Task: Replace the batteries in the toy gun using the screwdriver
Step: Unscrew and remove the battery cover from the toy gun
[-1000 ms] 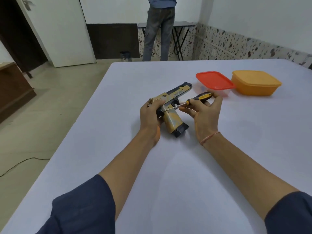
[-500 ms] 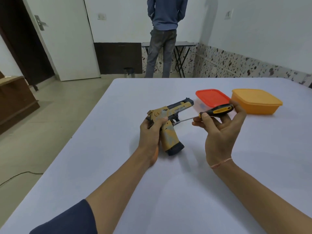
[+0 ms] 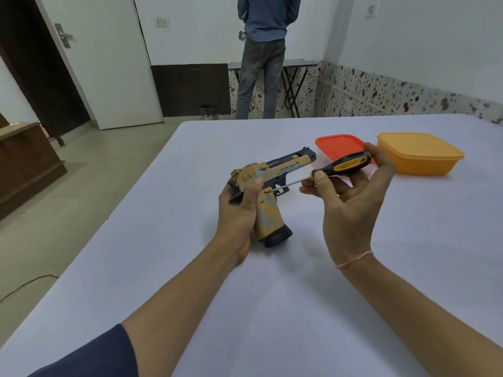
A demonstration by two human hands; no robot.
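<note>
A tan and dark blue toy gun rests on its grip base on the white table, barrel pointing far right. My left hand wraps the back of its grip, thumb on the side. My right hand holds a black and yellow screwdriver by the handle with fingertips. The thin metal shaft slants down left, and its tip touches the gun's side just above the grip, near the trigger.
A clear box with a red lid and an orange lidded container stand at the far right of the table. A person stands by a folding table at the back wall. The table's left edge drops to the floor.
The view has tilted up. My right hand drew back to the right along the screwdriver handle and lifted. The gun stands more upright in my left hand; the tip stays at its side.
</note>
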